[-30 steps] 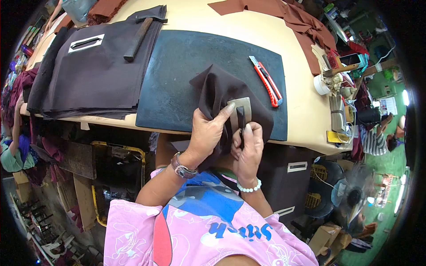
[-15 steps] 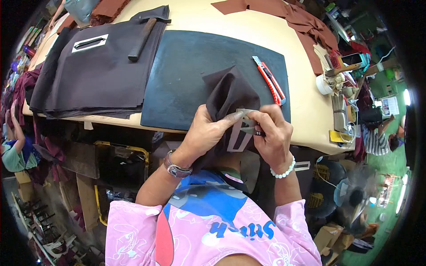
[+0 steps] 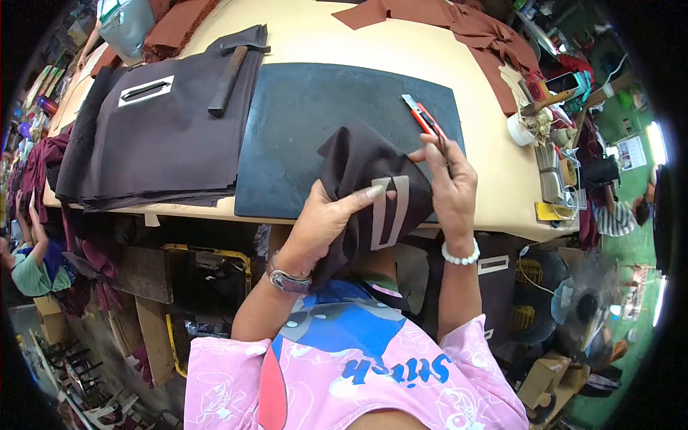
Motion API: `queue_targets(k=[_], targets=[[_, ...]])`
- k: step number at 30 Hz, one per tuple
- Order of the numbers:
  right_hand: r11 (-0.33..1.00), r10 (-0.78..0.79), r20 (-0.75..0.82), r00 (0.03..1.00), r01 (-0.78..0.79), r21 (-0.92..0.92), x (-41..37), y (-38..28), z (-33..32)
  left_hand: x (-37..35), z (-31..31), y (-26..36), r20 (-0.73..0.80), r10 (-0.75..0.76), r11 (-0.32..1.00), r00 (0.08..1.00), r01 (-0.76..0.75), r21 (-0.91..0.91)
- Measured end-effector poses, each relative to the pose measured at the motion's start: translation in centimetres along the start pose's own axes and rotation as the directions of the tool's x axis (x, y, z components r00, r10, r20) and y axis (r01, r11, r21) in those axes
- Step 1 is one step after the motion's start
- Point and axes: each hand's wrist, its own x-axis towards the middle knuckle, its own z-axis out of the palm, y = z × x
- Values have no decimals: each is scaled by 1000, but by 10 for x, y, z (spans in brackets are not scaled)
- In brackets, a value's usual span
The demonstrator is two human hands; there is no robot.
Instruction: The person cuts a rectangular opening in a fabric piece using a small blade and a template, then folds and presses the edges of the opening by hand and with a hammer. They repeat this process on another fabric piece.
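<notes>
Cluttered counter (image 3: 344,36), near edge: left hand (image 3: 324,222) clamps the dark fabric (image 3: 355,158) and its pale slotted frame (image 3: 390,215), right hand (image 3: 453,188) fingers (image 3: 428,153) pinch a thin dark scrap (image 3: 443,145). Slot-clearing, I'd guess; next needs careful smoothing.

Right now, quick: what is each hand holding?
Left hand: closed, gripping the dark cloth by its pale slotted patch.
Right hand: fingers curled at the cloth's edge; a grip cannot be told.
</notes>
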Motion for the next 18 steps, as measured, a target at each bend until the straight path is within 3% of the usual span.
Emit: queue_targets(k=[3,4,5,7,9,10,11,12,13,14,16,17,18], targets=[[976,213,127,969,-206,-71,-23,8,-14,6,-1,7,-39,42,998,998,-44,-40],[960,272,240,932,-245,-136,-33,17,-20,7,1,11,-63,85,996,994,-87,-31],[952,272,333,903,-303,44,-42,21,-19,9,1,15,-86,126,992,988,-129,-20],[916,388,423,819,-394,-77,-48,32,-33,12,-11,24,-107,199,979,974,-192,73],[933,346,331,878,-358,-26,-47,34,-37,13,-27,31,-332,319,937,888,-244,248],[941,324,279,904,-338,1,-46,34,-39,12,-40,39,-311,366,901,877,-249,356],[947,320,217,922,-307,-92,-42,36,-43,11,-53,47,-282,411,851,867,-254,460],[954,235,188,954,-189,-233,-36,31,-42,9,-68,51,-200,633,556,748,-259,790],[926,147,173,974,-74,-370,-31,24,-39,7,-75,55,-24,782,163,623,-167,972],[922,84,224,971,10,-388,-29,17,-32,1,-76,60,164,821,-204,546,12,979],[890,-41,330,943,184,-416,-25,5,-12,-6,-50,76,327,660,-352,676,-106,930],[897,-168,390,905,305,-322,-26,4,1,-8,-37,81,398,563,-410,724,-173,895],[860,-208,483,851,394,-325,-27,1,10,-8,-27,86,472,329,-430,818,-315,846]])
